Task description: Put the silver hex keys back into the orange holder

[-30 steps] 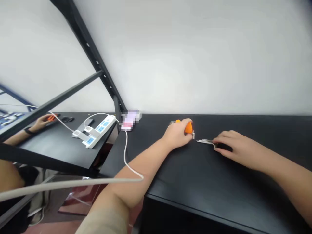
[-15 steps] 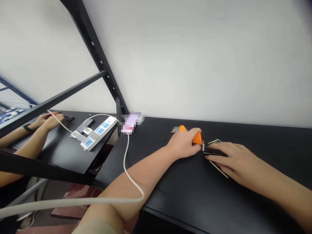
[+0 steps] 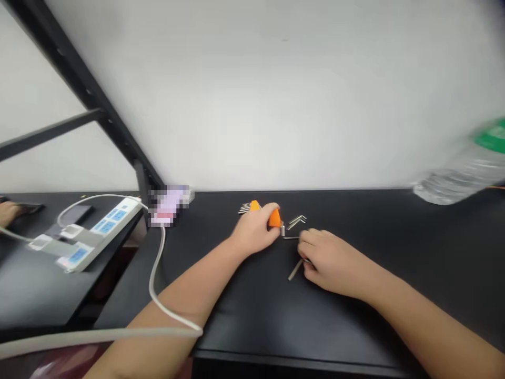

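Note:
My left hand (image 3: 256,229) is closed around an orange hex key holder (image 3: 275,218) on the black tabletop. A row of hex key tips (image 3: 245,208) sticks out on its left side, with a short metal piece at its right end. My right hand (image 3: 329,258) has its fingers curled round a hex key (image 3: 295,270), whose grey arm points down and to the left. Just beyond those fingers lie loose L-shaped hex keys (image 3: 296,222). A thin key between the two hands runs up to my right fingers, partly hidden by them.
A blurred phone (image 3: 168,205) leans by the black rack post (image 3: 118,131), its white cable (image 3: 158,258) crossing over my left forearm. On the left table lies a power strip (image 3: 106,231); another person's hand (image 3: 8,213) is beyond. A plastic bottle (image 3: 453,181) lies at right.
The view has swung right, bringing the bottle in. My right hand has gone from spread fingers over the keys to fingers closed on one. My left hand keeps its hold on the holder.

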`<state>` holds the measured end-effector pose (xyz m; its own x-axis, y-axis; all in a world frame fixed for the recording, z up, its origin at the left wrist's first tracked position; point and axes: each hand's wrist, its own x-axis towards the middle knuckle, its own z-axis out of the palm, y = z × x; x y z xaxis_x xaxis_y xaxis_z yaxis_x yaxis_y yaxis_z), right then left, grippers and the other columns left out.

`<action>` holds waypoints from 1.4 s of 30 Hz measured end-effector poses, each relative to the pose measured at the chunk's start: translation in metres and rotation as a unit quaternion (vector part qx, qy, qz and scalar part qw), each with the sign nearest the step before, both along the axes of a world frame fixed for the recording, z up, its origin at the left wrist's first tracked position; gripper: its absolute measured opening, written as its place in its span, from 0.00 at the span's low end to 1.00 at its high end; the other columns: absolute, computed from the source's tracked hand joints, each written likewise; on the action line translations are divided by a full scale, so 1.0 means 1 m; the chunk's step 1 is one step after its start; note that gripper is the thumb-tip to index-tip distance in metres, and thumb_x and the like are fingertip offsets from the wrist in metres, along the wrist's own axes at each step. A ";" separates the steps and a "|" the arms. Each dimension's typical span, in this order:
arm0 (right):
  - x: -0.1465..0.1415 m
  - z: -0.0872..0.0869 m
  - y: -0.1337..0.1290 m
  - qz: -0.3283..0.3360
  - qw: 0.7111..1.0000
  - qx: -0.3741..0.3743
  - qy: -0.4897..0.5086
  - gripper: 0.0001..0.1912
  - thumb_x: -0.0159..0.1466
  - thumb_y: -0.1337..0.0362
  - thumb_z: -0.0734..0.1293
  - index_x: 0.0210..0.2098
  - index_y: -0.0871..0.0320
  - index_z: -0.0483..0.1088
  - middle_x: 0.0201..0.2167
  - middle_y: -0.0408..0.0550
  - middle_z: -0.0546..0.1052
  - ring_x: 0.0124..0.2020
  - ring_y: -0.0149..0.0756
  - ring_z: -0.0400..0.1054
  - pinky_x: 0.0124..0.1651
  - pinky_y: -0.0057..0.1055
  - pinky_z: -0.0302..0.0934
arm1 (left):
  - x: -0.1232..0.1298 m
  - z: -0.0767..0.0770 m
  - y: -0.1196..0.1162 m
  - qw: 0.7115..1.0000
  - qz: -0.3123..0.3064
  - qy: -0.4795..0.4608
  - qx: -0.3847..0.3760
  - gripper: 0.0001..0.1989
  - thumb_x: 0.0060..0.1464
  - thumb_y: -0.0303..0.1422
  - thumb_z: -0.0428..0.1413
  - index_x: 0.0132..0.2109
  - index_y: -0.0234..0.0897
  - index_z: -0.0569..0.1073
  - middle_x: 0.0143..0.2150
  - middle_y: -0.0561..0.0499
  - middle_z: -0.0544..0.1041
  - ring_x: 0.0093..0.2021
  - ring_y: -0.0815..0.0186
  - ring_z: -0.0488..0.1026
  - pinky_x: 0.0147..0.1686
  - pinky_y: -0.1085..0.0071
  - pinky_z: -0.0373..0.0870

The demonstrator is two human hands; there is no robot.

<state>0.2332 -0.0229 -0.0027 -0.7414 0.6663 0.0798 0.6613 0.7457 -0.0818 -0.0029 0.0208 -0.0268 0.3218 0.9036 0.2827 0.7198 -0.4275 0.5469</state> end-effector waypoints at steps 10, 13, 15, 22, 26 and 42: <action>0.034 0.003 0.028 -0.125 0.858 -0.317 0.384 0.06 0.66 0.63 0.69 0.43 0.56 0.73 0.27 0.42 0.76 0.26 0.33 0.71 0.32 0.32 0.66 | 0.007 0.001 0.011 0.999 0.001 -0.035 0.000 0.24 0.57 0.30 0.57 0.61 0.45 0.70 0.37 0.56 0.81 0.34 0.66 0.77 0.39 0.68 0.73; 0.036 -0.003 0.037 -0.164 0.761 -0.330 0.534 0.15 0.65 0.56 0.74 0.47 0.58 0.76 0.30 0.48 0.81 0.30 0.39 0.77 0.38 0.38 0.73 | 0.009 0.001 0.011 0.999 -0.008 -0.039 -0.003 0.22 0.58 0.31 0.57 0.60 0.45 0.70 0.39 0.55 0.81 0.34 0.65 0.78 0.39 0.68 0.73; 0.031 -0.005 0.039 -0.179 0.717 -0.318 0.594 0.16 0.62 0.55 0.77 0.44 0.59 0.78 0.30 0.51 0.82 0.31 0.41 0.79 0.40 0.40 0.75 | 0.010 0.002 0.010 0.999 -0.011 -0.030 0.000 0.22 0.58 0.32 0.57 0.59 0.46 0.70 0.37 0.55 0.81 0.33 0.65 0.77 0.38 0.68 0.73; 0.010 -0.007 0.036 -0.189 0.646 -0.302 0.675 0.18 0.59 0.53 0.79 0.41 0.58 0.79 0.34 0.52 0.84 0.37 0.45 0.82 0.44 0.43 0.78 | 0.019 0.005 0.004 0.999 -0.026 -0.006 0.025 0.21 0.58 0.33 0.58 0.58 0.45 0.70 0.35 0.55 0.80 0.33 0.63 0.75 0.37 0.67 0.71; 0.008 -0.008 0.036 -0.189 0.638 -0.282 0.691 0.16 0.59 0.54 0.79 0.40 0.58 0.79 0.34 0.52 0.84 0.37 0.45 0.82 0.45 0.43 0.79 | 0.022 0.006 0.000 0.999 -0.028 0.008 0.044 0.21 0.58 0.34 0.58 0.59 0.45 0.70 0.38 0.53 0.81 0.35 0.63 0.76 0.38 0.67 0.70; 0.012 -0.005 0.036 -0.235 0.546 -0.461 0.659 0.13 0.59 0.60 0.80 0.39 0.59 0.79 0.34 0.51 0.83 0.37 0.39 0.82 0.42 0.30 0.79 | 0.021 0.005 -0.002 0.988 0.024 0.074 0.132 0.21 0.62 0.33 0.56 0.61 0.42 0.68 0.37 0.51 0.81 0.37 0.60 0.78 0.39 0.66 0.70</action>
